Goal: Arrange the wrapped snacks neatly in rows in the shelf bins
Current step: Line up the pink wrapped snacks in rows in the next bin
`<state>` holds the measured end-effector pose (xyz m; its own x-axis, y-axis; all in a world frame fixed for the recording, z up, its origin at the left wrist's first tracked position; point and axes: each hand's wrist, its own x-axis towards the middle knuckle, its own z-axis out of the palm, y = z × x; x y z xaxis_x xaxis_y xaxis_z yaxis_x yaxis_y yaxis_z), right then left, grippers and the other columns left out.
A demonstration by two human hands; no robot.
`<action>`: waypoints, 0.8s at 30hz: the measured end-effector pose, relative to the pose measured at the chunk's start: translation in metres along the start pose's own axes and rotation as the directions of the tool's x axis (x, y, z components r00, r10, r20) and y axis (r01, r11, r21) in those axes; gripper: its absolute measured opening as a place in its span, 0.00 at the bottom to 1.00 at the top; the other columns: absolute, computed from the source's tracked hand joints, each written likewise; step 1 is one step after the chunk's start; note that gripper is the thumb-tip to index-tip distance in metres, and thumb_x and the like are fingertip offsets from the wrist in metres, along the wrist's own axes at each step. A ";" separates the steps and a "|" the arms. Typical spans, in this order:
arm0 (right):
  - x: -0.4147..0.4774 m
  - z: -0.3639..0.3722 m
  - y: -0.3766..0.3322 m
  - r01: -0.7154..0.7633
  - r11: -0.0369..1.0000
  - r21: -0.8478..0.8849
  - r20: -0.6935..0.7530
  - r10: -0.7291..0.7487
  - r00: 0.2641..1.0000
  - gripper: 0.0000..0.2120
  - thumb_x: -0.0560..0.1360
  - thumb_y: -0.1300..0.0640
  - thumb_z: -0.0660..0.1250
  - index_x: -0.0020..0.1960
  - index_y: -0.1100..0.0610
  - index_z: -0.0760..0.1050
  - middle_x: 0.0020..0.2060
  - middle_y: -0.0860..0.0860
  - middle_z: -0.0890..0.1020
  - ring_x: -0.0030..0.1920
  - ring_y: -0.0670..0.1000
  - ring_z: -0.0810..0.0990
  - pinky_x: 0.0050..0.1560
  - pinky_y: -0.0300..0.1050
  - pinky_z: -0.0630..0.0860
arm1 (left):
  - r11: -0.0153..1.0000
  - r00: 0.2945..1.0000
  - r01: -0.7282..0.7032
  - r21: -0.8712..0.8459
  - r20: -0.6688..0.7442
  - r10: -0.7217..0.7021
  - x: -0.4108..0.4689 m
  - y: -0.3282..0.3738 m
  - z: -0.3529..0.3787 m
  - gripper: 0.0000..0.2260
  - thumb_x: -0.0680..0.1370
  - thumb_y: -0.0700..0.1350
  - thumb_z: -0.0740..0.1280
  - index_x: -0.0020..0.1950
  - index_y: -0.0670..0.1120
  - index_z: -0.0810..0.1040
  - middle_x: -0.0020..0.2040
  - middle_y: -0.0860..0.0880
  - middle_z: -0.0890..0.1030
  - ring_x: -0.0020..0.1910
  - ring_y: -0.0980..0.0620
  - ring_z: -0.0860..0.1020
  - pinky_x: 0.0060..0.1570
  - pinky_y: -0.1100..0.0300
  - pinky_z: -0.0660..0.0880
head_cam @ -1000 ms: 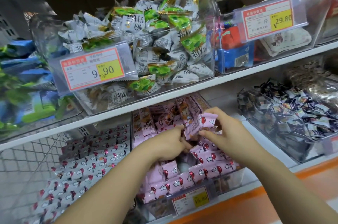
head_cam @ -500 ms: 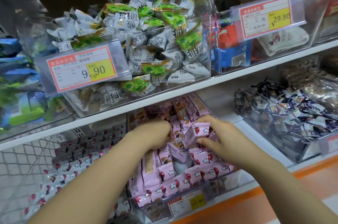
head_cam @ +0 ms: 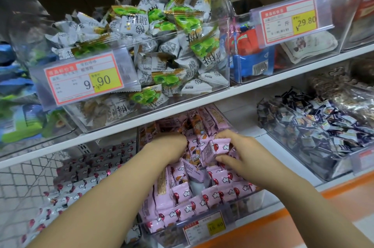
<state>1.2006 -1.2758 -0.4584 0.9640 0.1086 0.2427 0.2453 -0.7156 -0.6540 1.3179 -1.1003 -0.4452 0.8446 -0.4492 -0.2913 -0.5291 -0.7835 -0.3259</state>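
The person is working in the clear bin (head_cam: 242, 211) on the lower shelf (head_cam: 273, 142), where the pink wrapped snacks are lying. The right hand (head_cam: 247, 156) is pinching one pink packet (head_cam: 214, 149) between thumb and fingers, holding it tilted just above the middle of the pile. The left hand (head_cam: 170, 148) is reaching down among the packets beside it, its fingertips hidden, so whether it is gripping anything cannot be told. The hands are close together but not touching.

The task is looking partly done for this bin. Along the front and right, the front rows (head_cam: 220, 193) are standing fairly even. The back packets (head_cam: 202, 122) are leaning every way, and a gap is showing in the middle. The white packets (head_cam: 85, 175) in the bin to the left are already lying in rows.
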 end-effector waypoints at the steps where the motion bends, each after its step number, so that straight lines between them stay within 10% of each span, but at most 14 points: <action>1: 0.000 0.000 0.000 0.002 1.000 -0.001 -0.001 -0.002 1.000 0.13 0.75 0.54 0.68 0.57 0.46 0.71 0.49 0.45 0.81 0.51 0.46 0.77 0.53 0.46 0.73 | 1.000 1.000 0.001 0.001 -0.005 -0.001 0.000 0.000 0.000 0.10 0.74 0.35 0.65 0.53 0.42 0.81 0.50 0.46 0.81 0.46 0.47 0.80 0.45 0.56 0.79; 13: -0.001 0.000 -0.001 -0.007 1.000 -0.011 0.005 0.007 1.000 0.13 0.75 0.53 0.68 0.57 0.44 0.71 0.49 0.46 0.81 0.50 0.47 0.77 0.51 0.47 0.74 | 0.984 0.972 -0.098 -0.147 -0.225 0.063 -0.012 -0.009 0.005 0.08 0.76 0.36 0.62 0.45 0.50 0.72 0.45 0.49 0.77 0.43 0.49 0.77 0.37 0.59 0.71; 18: 0.000 0.000 0.000 -0.012 1.000 -0.018 0.003 0.012 1.000 0.13 0.74 0.53 0.68 0.57 0.45 0.71 0.49 0.47 0.82 0.51 0.48 0.77 0.52 0.48 0.74 | 0.955 0.898 -0.223 -0.194 -0.422 0.124 -0.022 -0.023 0.009 0.05 0.78 0.46 0.59 0.44 0.55 0.72 0.40 0.60 0.71 0.38 0.61 0.69 0.34 0.75 0.63; 24: 0.000 0.002 0.000 -0.017 1.000 -0.023 0.001 0.017 1.000 0.13 0.74 0.53 0.68 0.56 0.43 0.71 0.48 0.46 0.81 0.49 0.47 0.77 0.51 0.47 0.75 | 0.876 0.933 -0.276 -0.395 -0.329 0.146 -0.034 -0.018 0.003 0.04 0.81 0.42 0.58 0.48 0.50 0.69 0.44 0.50 0.76 0.41 0.51 0.73 0.42 0.57 0.69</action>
<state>1.2012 -1.2748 -0.4596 0.9682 0.0973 0.2304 0.2263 -0.7332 -0.6413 1.2989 -1.0697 -0.4325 0.7377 -0.6747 -0.0234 -0.6646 -0.7320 0.1499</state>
